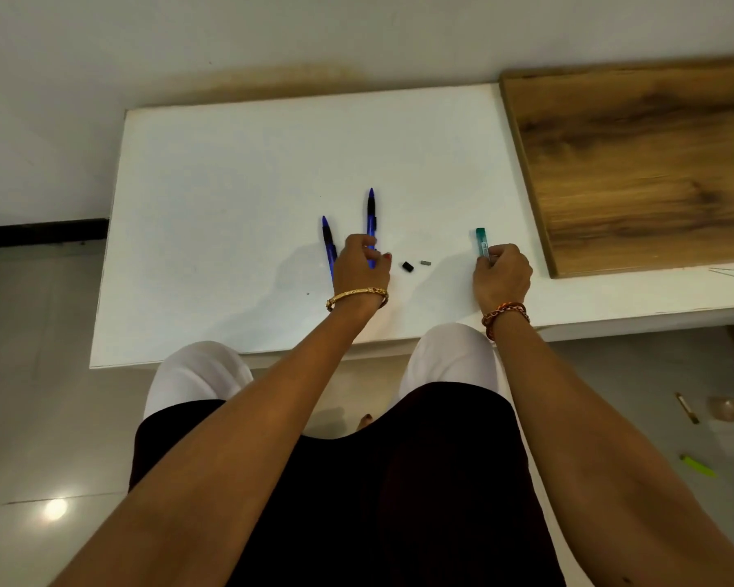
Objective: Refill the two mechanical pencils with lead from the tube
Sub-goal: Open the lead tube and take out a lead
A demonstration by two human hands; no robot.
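1. Left hand [362,259], fingers curled round the rear of the right-hand blue mechanical pencil [371,213]; the tip points away from the person, which probably keeps the open back end near the hand for loading.
2. Second blue mechanical pencil [328,241], lying on the white table [229,184] just beside the left hand; whether the hand touches it cannot be told.
3. Right hand [502,273], fingers closed in a pinch on the lower end of the teal lead tube [482,241], whose capped end sticks out beyond the fingers, away from the person.
4. Small black cap [407,266] and small grey piece [425,262], lying apart on the table between the two hands; likely the pencil's end cap and eraser, set aside to expose the lead chamber.
5. Wooden board [636,163], resting on the table's right part, well apart from the work.
6. Hidden or unclear: both pencils' rear ends are covered by the left hand; the tube's lower end is inside the right fist; no loose lead can be made out; thin marks at the table's far right edge are too small to identify.
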